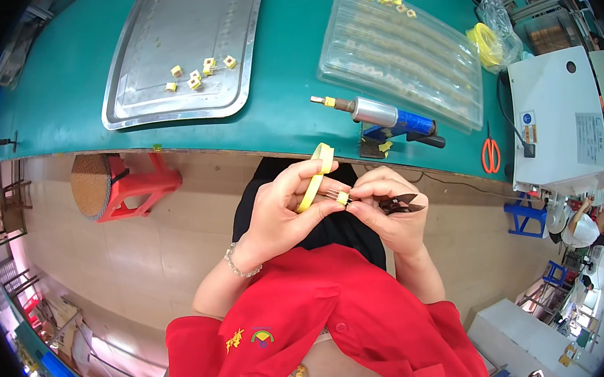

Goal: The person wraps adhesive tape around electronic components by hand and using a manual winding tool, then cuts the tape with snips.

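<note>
One small yellow component (343,198) with thin pins sits near the view's centre, pinched in the fingertips of the left hand (278,208), which comes from its 9 o'clock side with a ring of yellow tape (323,155) around its fingers; the right hand (392,213), at 3 o'clock, grips dark snips (400,204) and brings thumb and finger to the component, seemingly touching it, though the overlap is too small to be sure. Toward 11 o'clock on the green surface (290,53), a metal tray (173,27) carries several loose yellow pieces (194,84); at 1 o'clock lie a blue-and-silver tool (376,112) and, beyond it, a clear plastic tray (398,54); orange-handled scissors (491,155) lie toward 3 o'clock, near a white machine (556,112)
</note>
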A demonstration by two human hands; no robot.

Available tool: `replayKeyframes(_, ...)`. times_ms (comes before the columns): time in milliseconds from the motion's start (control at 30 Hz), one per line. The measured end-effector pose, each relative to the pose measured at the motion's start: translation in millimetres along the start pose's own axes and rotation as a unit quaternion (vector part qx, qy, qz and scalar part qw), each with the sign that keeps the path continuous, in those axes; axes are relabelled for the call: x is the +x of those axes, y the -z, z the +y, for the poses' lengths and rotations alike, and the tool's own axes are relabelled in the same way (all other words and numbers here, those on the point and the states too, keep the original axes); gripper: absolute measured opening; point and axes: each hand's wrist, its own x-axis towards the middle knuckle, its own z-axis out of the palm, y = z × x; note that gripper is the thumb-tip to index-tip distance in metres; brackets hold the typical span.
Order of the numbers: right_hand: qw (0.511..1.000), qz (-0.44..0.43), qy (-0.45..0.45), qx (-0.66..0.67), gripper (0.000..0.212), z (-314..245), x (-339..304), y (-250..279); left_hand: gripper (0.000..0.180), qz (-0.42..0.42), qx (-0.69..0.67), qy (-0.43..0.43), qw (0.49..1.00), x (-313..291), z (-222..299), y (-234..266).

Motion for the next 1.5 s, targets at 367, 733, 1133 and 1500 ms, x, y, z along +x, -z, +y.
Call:
replayKeyframes(367,0.987,-0.025,-0.131,0.085,0.018,1.5,1.3,6.2,0.041,0.040,0.135,-0.087,0.986,-1.4,-8.8,-2.6)
replayKeyframes(733,0.979,0.003,-0.142,0.148,0.013,2.8,-0.3,0.8,0.039,0.055,0.251,-0.191,0.947,2.3,-5.0,-4.5)
replayKeyframes(1133,0.989,0.019,-0.122,0.085,0.008,-0.5,-2.6,-0.4,0.038,0.060,0.287,-0.210,0.933,0.7,-3.3,-6.4)
replayKeyframes(1500,0.986,0.027,-0.155,0.052,0.013,-3.6,-3.6,-0.3,0.036,0.040,0.324,-0.198,0.924,1.9,0.3,-6.3)
